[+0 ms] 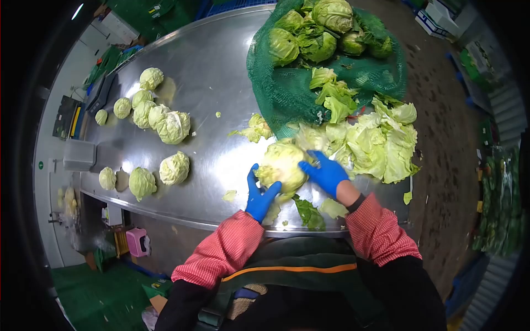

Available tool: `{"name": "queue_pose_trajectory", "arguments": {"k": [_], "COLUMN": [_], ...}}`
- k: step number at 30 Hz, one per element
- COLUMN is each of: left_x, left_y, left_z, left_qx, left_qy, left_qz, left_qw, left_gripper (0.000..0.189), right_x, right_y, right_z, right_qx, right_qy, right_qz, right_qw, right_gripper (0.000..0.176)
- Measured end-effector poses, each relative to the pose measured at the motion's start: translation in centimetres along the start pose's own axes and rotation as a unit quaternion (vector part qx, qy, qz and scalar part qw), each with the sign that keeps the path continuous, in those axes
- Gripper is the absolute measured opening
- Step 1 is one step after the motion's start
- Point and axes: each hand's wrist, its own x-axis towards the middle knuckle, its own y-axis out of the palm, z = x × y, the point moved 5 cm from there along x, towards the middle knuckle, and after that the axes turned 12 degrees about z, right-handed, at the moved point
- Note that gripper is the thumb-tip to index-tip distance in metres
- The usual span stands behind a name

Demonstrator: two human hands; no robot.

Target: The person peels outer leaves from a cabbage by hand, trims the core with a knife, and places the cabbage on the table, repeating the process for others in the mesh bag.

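Note:
A pale green head of lettuce (282,165) sits near the front edge of the metal table, held between both hands. My left hand (259,196), in a blue glove, cups its lower left side with thumb and fingers spread around it. Against its right side is my right hand (326,174), also blue-gloved, with bent fingers on the outer leaves. Beneath and in front lie loose leaf scraps, among them a dark green leaf (309,213). A pile of stripped leaves (375,143) spreads just right of the right hand.
A green mesh sack (270,94) at the far right of the table bears several untrimmed heads (333,15). Several trimmed heads (173,128) stand on the left, near a clear plastic bin (79,155) and a dark scale (101,92). The table's front edge (182,222) runs before my body.

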Motion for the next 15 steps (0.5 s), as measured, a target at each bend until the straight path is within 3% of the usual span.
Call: {"name": "queue_pose_trajectory", "arguments": {"k": [2,4,5,8,9,12,15], "left_x": [1.6,3.3,4.3,7.4,7.4,7.3,7.2], "left_y": [-1.3,-0.6,0.8,1.8,2.1,2.4,2.2], "left_z": [-1.8,-4.8,-5.5,-3.7,-3.7,-3.4,-2.9], "left_qx": [0.252,0.471,0.417,0.419,0.430,0.437,0.413], "left_qy": [0.122,0.205,0.127,0.067,0.075,0.120,0.138], "left_qz": [0.018,0.066,0.115,0.213,0.216,0.222,0.236], "left_qw": [0.960,0.856,0.893,0.880,0.874,0.863,0.869], "left_gripper": [0.090,0.093,0.091,0.084,0.084,0.089,0.086], "right_x": [-0.1,0.5,0.7,0.8,0.7,1.4,0.9], "right_y": [1.0,0.6,0.4,0.1,0.2,0.2,-0.2], "right_z": [0.2,-0.2,-0.5,-1.8,-2.3,-3.0,-2.6], "right_qx": [-0.008,0.000,0.006,0.109,0.166,0.149,0.034], "right_qy": [-0.020,-0.031,-0.035,-0.002,0.020,0.020,0.020], "right_qz": [-0.013,0.007,0.017,0.072,0.099,0.102,0.036], "right_qw": [1.000,0.999,0.999,0.991,0.981,0.983,0.999], "right_gripper": [0.083,0.083,0.083,0.078,0.077,0.068,0.050]}}
